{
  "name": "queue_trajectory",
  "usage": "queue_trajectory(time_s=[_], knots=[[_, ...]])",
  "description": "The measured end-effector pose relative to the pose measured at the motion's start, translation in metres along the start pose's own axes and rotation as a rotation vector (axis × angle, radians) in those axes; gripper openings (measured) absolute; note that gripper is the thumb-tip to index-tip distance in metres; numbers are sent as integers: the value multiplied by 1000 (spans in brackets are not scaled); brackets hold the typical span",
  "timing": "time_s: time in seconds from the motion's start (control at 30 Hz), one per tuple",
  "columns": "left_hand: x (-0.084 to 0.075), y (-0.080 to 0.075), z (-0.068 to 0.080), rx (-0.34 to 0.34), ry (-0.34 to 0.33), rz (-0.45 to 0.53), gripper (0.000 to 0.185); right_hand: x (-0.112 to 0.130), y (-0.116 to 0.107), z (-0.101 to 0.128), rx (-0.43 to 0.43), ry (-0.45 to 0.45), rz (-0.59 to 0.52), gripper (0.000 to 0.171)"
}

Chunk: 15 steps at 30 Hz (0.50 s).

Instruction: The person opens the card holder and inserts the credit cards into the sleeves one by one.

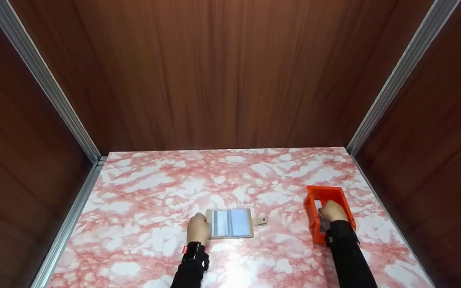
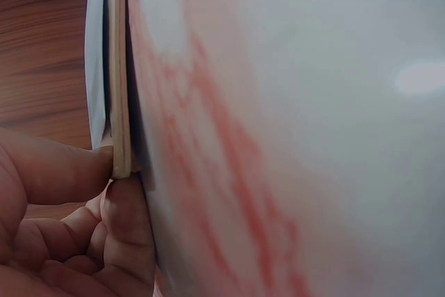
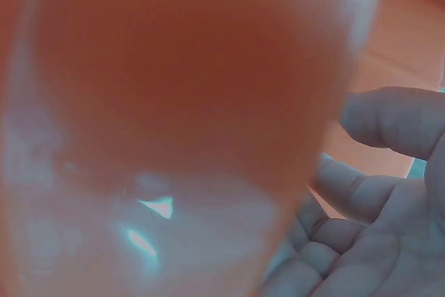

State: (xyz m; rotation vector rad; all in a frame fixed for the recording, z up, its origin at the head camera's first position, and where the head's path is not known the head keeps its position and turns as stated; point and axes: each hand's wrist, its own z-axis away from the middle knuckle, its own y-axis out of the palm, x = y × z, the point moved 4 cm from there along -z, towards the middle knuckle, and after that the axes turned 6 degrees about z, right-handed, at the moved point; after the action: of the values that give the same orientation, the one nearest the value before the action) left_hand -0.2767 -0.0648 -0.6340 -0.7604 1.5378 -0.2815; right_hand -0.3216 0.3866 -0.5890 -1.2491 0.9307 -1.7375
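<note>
A small open card holder (image 1: 239, 223) with a tan cover and clear sleeves lies on the table, its snap strap pointing right. My left hand (image 1: 198, 229) pinches its left edge. In the left wrist view, the thumb (image 2: 66, 172) is on the sleeve side and curled fingers (image 2: 125, 217) are under the cover's edge (image 2: 121, 102). My right hand (image 1: 333, 211) is down inside an orange bin (image 1: 311, 208), beside white and grey flat pieces (image 1: 318, 204). A blurred glossy orange surface (image 3: 174, 102) hides some right fingertips; whether they hold anything I cannot tell.
The table (image 1: 154, 192) has a red-and-white marbled top. Brown wood-grain panels (image 1: 214, 80) rise at the back and both sides, with metal rails (image 1: 74, 134) at the corners. The orange bin stands near the table's right edge.
</note>
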Motion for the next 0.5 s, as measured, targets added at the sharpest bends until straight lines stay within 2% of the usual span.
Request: queue_trajectory(time_s=[0.5], knots=[[-1, -1, 0, 0, 3, 10, 4, 0, -4, -1, -15, -58, -34, 40]])
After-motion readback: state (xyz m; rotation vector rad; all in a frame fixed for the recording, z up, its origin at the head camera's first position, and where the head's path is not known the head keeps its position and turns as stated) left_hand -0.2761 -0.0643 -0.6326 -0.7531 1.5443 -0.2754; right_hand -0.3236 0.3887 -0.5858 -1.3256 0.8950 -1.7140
